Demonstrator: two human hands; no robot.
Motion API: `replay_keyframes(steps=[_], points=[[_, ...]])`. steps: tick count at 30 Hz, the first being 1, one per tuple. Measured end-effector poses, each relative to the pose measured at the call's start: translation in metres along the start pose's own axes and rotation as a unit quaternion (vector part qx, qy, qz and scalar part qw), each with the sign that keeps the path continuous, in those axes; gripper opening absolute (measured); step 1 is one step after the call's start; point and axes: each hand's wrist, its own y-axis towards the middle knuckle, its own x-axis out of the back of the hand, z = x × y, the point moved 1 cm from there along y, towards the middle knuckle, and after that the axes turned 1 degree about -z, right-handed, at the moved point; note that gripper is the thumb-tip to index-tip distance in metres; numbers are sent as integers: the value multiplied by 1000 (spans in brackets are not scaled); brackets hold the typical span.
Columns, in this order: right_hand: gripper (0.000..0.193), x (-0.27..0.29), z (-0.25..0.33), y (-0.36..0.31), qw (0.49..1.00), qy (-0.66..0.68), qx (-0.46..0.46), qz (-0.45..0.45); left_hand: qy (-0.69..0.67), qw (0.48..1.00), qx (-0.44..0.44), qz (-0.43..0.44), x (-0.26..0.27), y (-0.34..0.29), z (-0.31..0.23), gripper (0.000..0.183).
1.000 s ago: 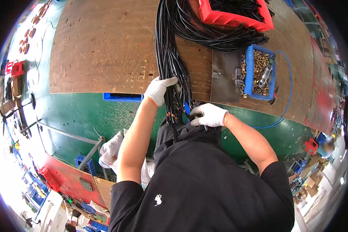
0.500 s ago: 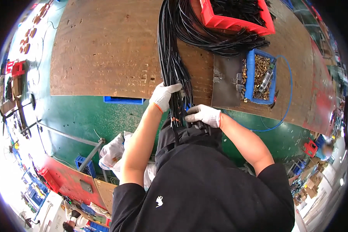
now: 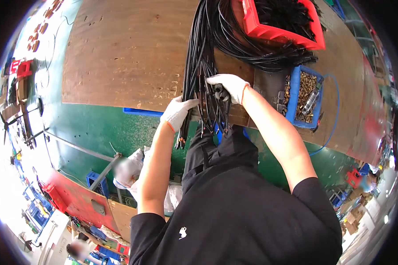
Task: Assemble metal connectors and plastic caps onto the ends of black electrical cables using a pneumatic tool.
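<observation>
A thick bundle of black cables (image 3: 203, 44) runs down the workbench and hangs over its near edge. My left hand (image 3: 177, 112), in a white knit glove, is closed round a strand of these cables, with the copper-coloured tips dangling below it. Higher up and to the right, my gloved right hand (image 3: 230, 86) curls over a small cluster of dark rounded pieces (image 3: 221, 92), their kind unclear. It sits against the bundle's right side. Loose cable ends hang between the two hands, above my lap.
On the brown wooden workbench (image 3: 124, 57) a red crate (image 3: 278, 33) full of black parts stands at the far right. Nearer is a blue bin (image 3: 291, 99) of brass-coloured fittings with a metal tool inside, a blue hose (image 3: 337, 110) curving beside it. White sacks (image 3: 132, 170) lie at my left.
My right hand has moved up and away from my lap along the bundle. My left hand has shifted slightly left and down, drawing part of the cables apart from the others.
</observation>
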Motion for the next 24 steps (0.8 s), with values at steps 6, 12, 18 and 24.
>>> replay_keyframes(steps=[6,12,18,24], points=[[27,10,-8,-35,974,203,55,87,-140,988,43,57,-3,4,6,24],[27,-18,-41,-48,967,206,62,135,-159,981,4,109,-26,6,13,23],[30,4,-69,-65,961,229,149,40,-169,982,29,74,-15,8,12,23],[28,-46,-75,-67,964,149,222,-3,-159,983,8,87,-29,7,16,21]])
